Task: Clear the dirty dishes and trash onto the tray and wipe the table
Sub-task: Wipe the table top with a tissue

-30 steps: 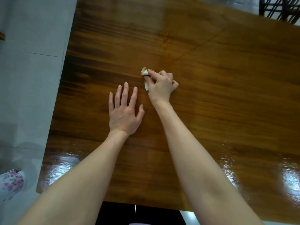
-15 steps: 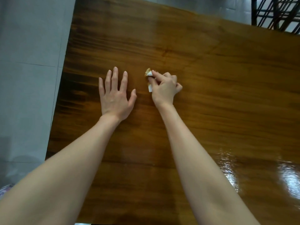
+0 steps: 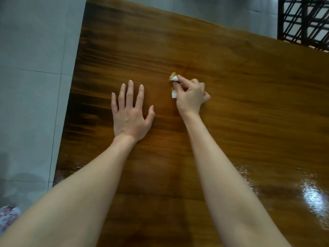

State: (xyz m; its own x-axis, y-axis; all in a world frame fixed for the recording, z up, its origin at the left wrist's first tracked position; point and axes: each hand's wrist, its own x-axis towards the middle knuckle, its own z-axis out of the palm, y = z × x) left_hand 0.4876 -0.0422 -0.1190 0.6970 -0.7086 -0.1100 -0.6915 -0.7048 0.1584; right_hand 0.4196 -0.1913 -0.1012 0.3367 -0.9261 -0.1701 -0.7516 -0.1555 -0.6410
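We look down on a glossy brown wooden table (image 3: 249,107) that fills most of the view, with two bare arms (image 3: 222,175) reaching in from six o'clock. The left hand (image 3: 130,114) lies flat on the wood, palm down. Its fingers are straight, a little spread and pointing to twelve o'clock, with the thumb out toward two, and it holds nothing. At about two o'clock from it, near but apart, the right hand (image 3: 191,98) is curled on a small white wad (image 3: 174,79) of paper, stained tan at its far tip. The forefinger stretches over the wad toward ten o'clock with the thumb beneath, so the paper is pinched between them. One white corner sticks out at eleven o'clock of the hand and another shows lower, at nine o'clock, beside the thumb. The other fingers are folded into the palm. The wad sits low over the wood near the middle of the table, and we cannot tell whether it touches the surface. Bright light glares off the varnish at four o'clock of the view. Grey floor (image 3: 35,50) tiles run along the table's edge from seven to eleven o'clock, and more tile shows past the far edge at twelve. A black lattice (image 3: 306,20) stands at one o'clock. A scrap of flowered cloth (image 3: 8,215) peeks in at eight o'clock, at the frame's edge.
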